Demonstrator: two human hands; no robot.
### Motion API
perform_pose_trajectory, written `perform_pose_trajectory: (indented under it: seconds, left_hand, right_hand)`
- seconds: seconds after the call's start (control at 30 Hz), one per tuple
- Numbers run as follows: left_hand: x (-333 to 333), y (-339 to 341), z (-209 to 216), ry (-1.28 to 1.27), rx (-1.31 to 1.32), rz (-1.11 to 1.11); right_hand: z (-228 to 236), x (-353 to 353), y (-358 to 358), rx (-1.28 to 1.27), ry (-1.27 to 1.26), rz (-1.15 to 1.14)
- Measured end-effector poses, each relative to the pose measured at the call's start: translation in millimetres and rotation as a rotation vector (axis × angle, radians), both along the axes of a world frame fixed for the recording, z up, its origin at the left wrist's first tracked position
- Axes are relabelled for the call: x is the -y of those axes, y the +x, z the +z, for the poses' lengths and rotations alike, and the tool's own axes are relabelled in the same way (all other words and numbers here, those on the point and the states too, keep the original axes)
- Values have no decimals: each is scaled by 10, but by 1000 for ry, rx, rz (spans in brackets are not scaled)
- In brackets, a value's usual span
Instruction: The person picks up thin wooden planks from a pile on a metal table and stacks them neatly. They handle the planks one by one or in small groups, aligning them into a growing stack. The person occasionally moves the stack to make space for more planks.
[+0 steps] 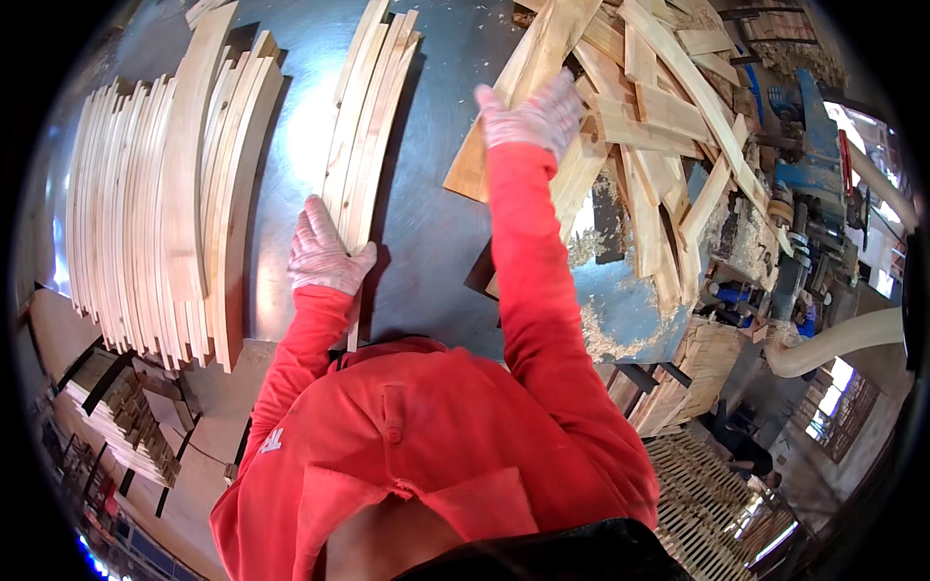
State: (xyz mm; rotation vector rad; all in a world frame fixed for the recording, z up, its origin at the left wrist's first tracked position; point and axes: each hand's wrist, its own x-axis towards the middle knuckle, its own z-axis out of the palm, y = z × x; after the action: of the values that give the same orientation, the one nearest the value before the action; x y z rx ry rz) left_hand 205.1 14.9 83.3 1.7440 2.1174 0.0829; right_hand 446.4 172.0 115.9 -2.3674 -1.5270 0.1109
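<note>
One left hand (327,254) rests loosely spread on the near part of the strips (371,107) on the surface (441,107), while the right hand (533,116), fingers open, is over a wide board (542,53), though whether it touches is hard to tell. The strips look light, stiff and smooth, best pinched across their sides mid-length; the board looks heavier, best taken by its long edges.

The wooden strips (370,126) look matt, the metal tabletop (436,174) smooth and glossy, the shirt (436,416) matt cloth.
</note>
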Motion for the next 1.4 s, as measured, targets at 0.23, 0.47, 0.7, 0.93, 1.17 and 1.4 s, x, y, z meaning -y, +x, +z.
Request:
perform_pose_trajectory:
  seconds: [0.23, 0.47, 0.7, 0.93, 1.17, 1.4]
  left_hand:
    - [-12, 5, 86, -21, 71, 9]
    - [24, -12, 298, -160, 78, 58]
    - [8, -91, 154, -28, -31, 85]
    - [7, -18, 41, 174, 39, 0]
    - [49, -24, -57, 254, -47, -70]
    - [56, -64, -54, 136, -26, -26]
  right_hand:
    - [-578, 244, -25, -740, -159, -405]
    - [-321, 834, 89, -1315, 115, 56]
    - [1017, -1338, -468, -893, 291, 492]
    - [1308, -2918, 644, 139, 208, 101]
    - [-240, -2586, 1897, -353, -313, -46]
    - [412, -1060, 1412, -1747, -233, 369]
